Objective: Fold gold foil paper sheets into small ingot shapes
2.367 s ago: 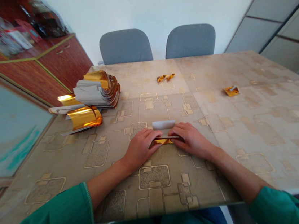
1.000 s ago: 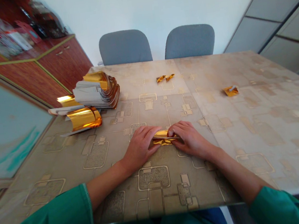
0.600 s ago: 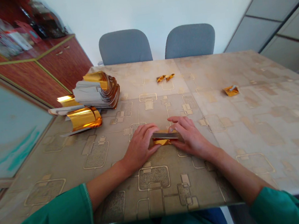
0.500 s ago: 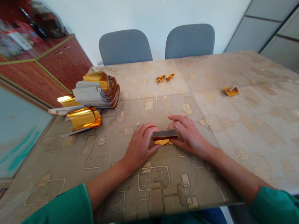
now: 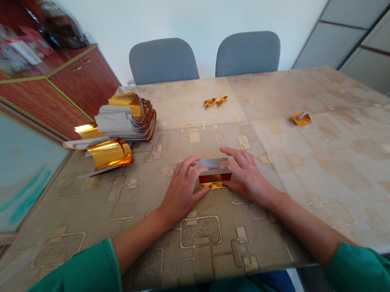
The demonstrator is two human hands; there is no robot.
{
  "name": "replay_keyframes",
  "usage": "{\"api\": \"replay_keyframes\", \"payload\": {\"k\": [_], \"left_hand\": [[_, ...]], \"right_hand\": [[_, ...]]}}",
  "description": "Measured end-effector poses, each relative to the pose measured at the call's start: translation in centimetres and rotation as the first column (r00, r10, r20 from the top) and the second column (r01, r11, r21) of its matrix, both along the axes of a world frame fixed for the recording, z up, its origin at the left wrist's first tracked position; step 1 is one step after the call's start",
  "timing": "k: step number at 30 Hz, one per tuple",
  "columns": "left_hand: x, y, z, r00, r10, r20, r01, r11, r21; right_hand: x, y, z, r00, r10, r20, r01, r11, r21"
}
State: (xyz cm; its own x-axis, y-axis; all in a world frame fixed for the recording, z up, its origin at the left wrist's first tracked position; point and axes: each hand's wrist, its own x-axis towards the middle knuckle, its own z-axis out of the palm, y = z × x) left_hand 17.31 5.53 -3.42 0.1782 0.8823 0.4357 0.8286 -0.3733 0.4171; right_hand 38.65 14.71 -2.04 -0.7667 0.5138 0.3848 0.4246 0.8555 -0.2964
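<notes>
No container holding anything can be made out on the table; a stack of gold-and-white sheets and a curled gold sheet lie loose at its far left. The folded gold paper rests on the table near the front edge, directly between the two hands. The left hand pinches its left end and the right hand pinches its right end, fingers on the raised flap and thumbs at the near edge.

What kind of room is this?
Probably an office or meeting room used for paper craft: a long table with two grey office chairs, a wooden cabinet, and a stack of gold foil paper.
</notes>
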Motion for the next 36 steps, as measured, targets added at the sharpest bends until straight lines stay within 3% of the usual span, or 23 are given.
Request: {"api": "replay_keyframes", "payload": {"k": [11,16,27,36], "left_hand": [[0.0,0.0,0.2,0.994,-0.054,-0.09,0.049,0.997,-0.056],[0.1,0.1,0.0,0.991,-0.076,-0.109,0.066,0.993,-0.096],[-0.2,0.2,-0.5,0.984,-0.144,-0.102,0.135,0.987,-0.089],[-0.1,-0.1,-0.5,0.98,-0.154,-0.129,0.154,0.988,-0.016]], "right_hand": [[0.1,-0.2,0.1,0.999,0.006,0.051,-0.008,0.999,0.046],[0.3,-0.1,0.2,0.994,0.064,0.091,-0.069,0.996,0.055],[0.5,0.1,0.0,0.989,0.121,0.088,-0.122,0.992,0.011],[1.1,-0.5,1.5,0.934,0.278,0.223,-0.275,0.96,-0.047]]}}
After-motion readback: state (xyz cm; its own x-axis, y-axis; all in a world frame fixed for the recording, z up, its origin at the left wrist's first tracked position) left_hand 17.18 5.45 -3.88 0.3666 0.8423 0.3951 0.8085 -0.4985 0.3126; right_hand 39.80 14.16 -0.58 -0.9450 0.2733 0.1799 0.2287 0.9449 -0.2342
